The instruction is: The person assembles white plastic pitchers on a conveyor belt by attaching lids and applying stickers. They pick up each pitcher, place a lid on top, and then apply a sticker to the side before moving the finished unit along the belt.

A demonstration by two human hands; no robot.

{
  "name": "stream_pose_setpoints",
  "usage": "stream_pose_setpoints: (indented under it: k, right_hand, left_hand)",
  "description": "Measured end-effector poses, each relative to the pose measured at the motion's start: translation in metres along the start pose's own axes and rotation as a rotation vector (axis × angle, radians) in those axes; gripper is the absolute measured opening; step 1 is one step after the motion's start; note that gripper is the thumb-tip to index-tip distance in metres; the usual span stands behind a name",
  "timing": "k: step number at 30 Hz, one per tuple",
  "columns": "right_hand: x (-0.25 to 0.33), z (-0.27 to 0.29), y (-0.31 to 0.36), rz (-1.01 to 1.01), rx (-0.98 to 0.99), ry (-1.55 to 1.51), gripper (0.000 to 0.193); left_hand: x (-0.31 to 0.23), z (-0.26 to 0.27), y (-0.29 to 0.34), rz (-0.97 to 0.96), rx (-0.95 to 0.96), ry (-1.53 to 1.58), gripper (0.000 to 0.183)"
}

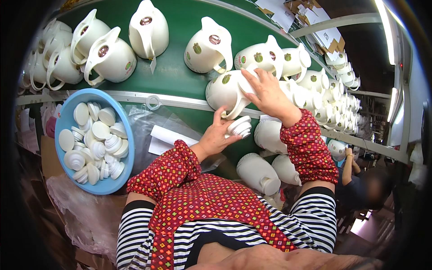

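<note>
My left hand (213, 138) pinches a white ridged screw stopper (240, 128) between thumb and fingers, just below a cream vacuum jug (218, 93). The jug has a printed green motif and tilts at the near edge of the green bench. My right hand (271, 96) grips it around the top, with fingers across the upper part. Part of the jug's mouth is hidden by that hand. To the left, a blue basin (60, 148) holds several more white stoppers (100, 130).
Several cream jugs (112, 58) stand along the green bench (175, 27), with a long row (333, 96) running away right. White jug bodies (256, 173) sit near my right arm. Clear plastic and white paper (168, 137) lie beside the basin. Another person (360, 184) works at far right.
</note>
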State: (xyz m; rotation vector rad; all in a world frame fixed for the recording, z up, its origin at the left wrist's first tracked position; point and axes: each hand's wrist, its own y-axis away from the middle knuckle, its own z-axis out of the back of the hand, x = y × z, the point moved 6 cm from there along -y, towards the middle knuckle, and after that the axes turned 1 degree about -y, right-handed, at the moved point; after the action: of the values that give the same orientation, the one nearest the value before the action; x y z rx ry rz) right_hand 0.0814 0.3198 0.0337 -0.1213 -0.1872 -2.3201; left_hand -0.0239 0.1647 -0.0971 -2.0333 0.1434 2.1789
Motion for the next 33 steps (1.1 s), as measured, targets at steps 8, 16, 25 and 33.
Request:
stream_pose_setpoints:
  k: [8,16,25,33]
  right_hand:
    - [-0.016,0.022,-0.026,0.022,0.329,-0.083,0.077]
    - [-0.012,0.023,-0.035,0.146,0.311,0.001,0.069]
    - [-0.019,0.02,-0.035,-0.002,0.271,0.256,0.086]
    - [-0.019,0.016,-0.049,-0.179,0.417,0.239,0.081]
  left_hand:
    - [0.041,0.002,-0.027,-0.172,0.04,-0.494,0.061]
    - [0.058,0.047,-0.062,-0.151,0.178,-0.587,0.053]
    - [0.014,0.058,-0.055,-0.226,0.199,-0.495,0.046]
    - [0.026,0.059,-0.056,-0.182,0.129,-0.544,0.044]
